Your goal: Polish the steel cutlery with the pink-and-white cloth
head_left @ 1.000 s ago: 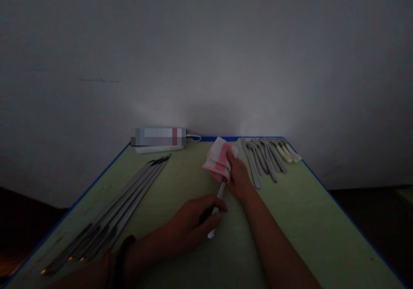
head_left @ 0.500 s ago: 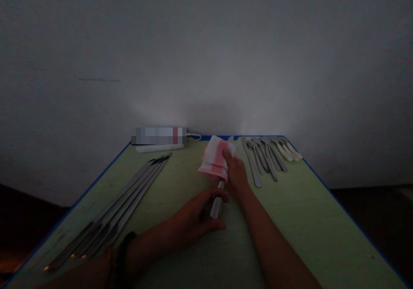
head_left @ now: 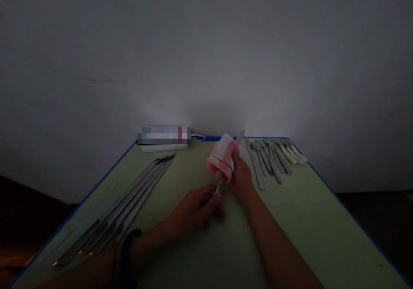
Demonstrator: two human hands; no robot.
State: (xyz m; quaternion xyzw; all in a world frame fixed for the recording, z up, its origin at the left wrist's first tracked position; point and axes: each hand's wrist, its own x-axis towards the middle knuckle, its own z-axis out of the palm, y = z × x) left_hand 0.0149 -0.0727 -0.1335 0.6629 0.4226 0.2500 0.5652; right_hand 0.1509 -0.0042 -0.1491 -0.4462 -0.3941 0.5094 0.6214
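Observation:
My left hand [head_left: 196, 207] is closed round the handle end of a metal table knife [head_left: 220, 187] near the middle of the green table [head_left: 316, 220]. My right hand [head_left: 241, 175] grips a pink and white cloth [head_left: 222, 157] that is wrapped round the knife's blade. The blade tip [head_left: 241, 135] sticks out beyond the cloth toward the far edge. Most of the knife is hidden by cloth and fingers.
Several long metal skewers [head_left: 129, 203] lie in a diagonal bundle at the left. A row of several spoons and knives [head_left: 274, 157] lies at the far right. A pixelated box with a white cable [head_left: 164, 136] sits at the far edge, against a plain wall.
The knife has slid away from me through the cloth, so its tip now shows beyond it and less handle shows. My left hand followed it forward.

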